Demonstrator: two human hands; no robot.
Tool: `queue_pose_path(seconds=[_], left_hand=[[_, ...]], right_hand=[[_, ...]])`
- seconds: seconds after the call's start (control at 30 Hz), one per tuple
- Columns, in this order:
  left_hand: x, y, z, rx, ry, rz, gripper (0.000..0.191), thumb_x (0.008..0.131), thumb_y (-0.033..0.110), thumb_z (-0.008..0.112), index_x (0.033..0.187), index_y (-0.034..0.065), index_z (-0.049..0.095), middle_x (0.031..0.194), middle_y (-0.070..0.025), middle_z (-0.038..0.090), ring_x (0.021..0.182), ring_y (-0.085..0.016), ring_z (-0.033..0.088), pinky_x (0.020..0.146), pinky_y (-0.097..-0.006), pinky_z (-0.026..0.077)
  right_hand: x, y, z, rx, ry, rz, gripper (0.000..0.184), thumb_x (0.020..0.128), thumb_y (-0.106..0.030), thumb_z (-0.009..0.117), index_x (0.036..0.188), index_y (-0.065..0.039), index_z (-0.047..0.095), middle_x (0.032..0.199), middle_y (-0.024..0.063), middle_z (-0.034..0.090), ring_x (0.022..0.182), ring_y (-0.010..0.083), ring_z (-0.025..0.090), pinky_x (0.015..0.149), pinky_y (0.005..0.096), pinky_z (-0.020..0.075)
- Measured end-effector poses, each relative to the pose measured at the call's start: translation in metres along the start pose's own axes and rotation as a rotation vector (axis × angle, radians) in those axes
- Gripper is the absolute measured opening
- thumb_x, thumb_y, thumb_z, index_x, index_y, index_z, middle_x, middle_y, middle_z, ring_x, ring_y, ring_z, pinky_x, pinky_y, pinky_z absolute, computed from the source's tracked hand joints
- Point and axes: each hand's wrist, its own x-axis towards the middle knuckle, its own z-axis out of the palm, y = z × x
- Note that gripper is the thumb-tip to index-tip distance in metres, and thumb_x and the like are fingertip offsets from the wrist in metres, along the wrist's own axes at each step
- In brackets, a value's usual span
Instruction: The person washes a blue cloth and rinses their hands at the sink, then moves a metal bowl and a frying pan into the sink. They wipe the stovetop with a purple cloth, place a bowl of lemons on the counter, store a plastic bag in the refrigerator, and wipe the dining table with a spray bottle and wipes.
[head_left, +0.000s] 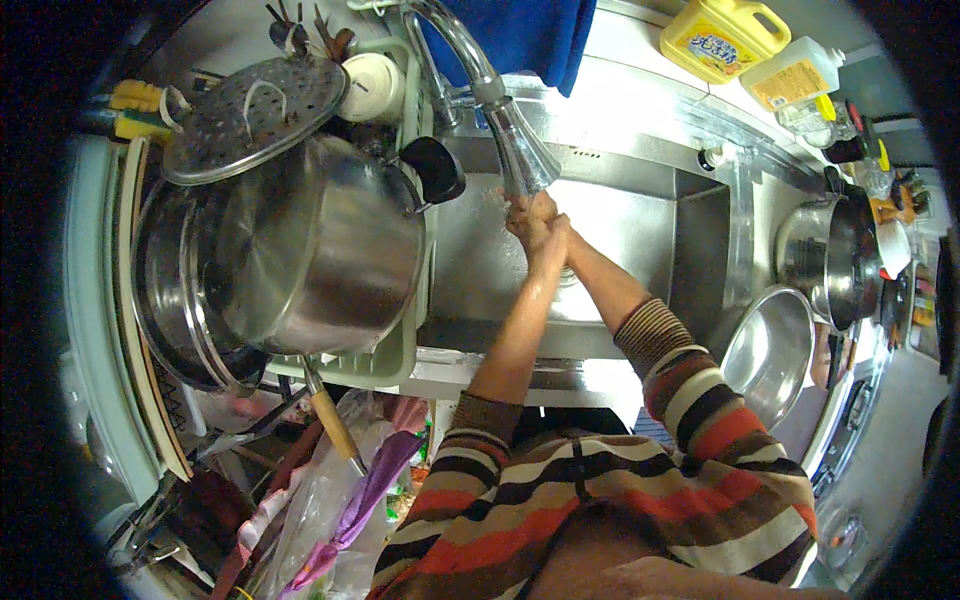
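Note:
My left hand (537, 234) and my right hand (555, 219) are pressed together beneath the flared spray head (525, 146) of a chrome faucet (459, 37). Splashing water (493, 204) shows beside the fingers, and the left wrist glistens wet. Both hands are over a stainless steel sink (615, 262). They overlap so closely that most fingers are hidden, and whether anything lies between the palms cannot be seen. Striped knit sleeves end below the elbows, leaving both forearms bare.
Left of the sink, a large steel pot (360, 247) and a perforated steamer plate (255, 112) lean on a green dish rack (390, 367). A steel bowl (772, 360) stands right. Behind are a yellow detergent jug (724, 37) and a blue towel (517, 37).

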Motion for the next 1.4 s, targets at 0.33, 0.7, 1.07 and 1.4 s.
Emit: queue_pose_path(seconds=[0.33, 0.7, 1.07, 1.4], left_hand=[[0.077, -0.028, -0.031, -1.275, -0.478, -0.618, 0.044, 0.088, 0.042, 0.054, 0.106, 0.0021, 0.053, 0.088, -0.0129, 0.058, 0.067, -0.023, 0.058, 0.058, -0.0343, 0.052], [-0.094, 0.091, -0.079, -1.033, -0.753, -0.659, 0.050, 0.080, 0.037, 0.068, 0.108, -0.0015, 0.053, 0.094, -0.0107, 0.060, 0.083, -0.021, 0.061, 0.073, -0.0352, 0.052], [0.045, 0.000, -0.011, -1.273, -0.497, -0.668, 0.046, 0.090, 0.049, 0.048, 0.106, 0.0069, 0.053, 0.092, -0.0128, 0.059, 0.080, -0.026, 0.058, 0.066, -0.0423, 0.051], [0.075, -0.026, 0.002, -1.256, -0.833, -0.491, 0.023, 0.090, 0.027, 0.054, 0.099, 0.0068, 0.059, 0.096, -0.0077, 0.065, 0.086, -0.021, 0.062, 0.080, -0.0362, 0.051]], right_hand=[[-0.071, -0.021, 0.054, 0.396, 0.120, -0.206, 0.026, 0.088, -0.002, 0.041, 0.106, 0.003, 0.059, 0.109, 0.0155, 0.060, 0.101, 0.0284, 0.058, 0.083, 0.0357, 0.0471], [0.030, -0.010, 0.006, -1.313, 0.561, -0.254, 0.029, 0.083, -0.027, 0.054, 0.095, -0.004, 0.066, 0.094, 0.0177, 0.067, 0.081, 0.0312, 0.067, 0.068, 0.0439, 0.0529], [-0.031, -0.066, 0.040, -0.539, 0.646, -0.138, 0.024, 0.085, -0.017, 0.054, 0.100, 0.003, 0.056, 0.102, 0.0246, 0.060, 0.095, 0.0339, 0.057, 0.081, 0.0403, 0.0440], [-0.106, -0.118, 0.027, -1.146, 0.149, -0.268, 0.033, 0.081, -0.012, 0.057, 0.113, -0.006, 0.057, 0.102, 0.0231, 0.061, 0.087, 0.0359, 0.062, 0.078, 0.0384, 0.0480]])
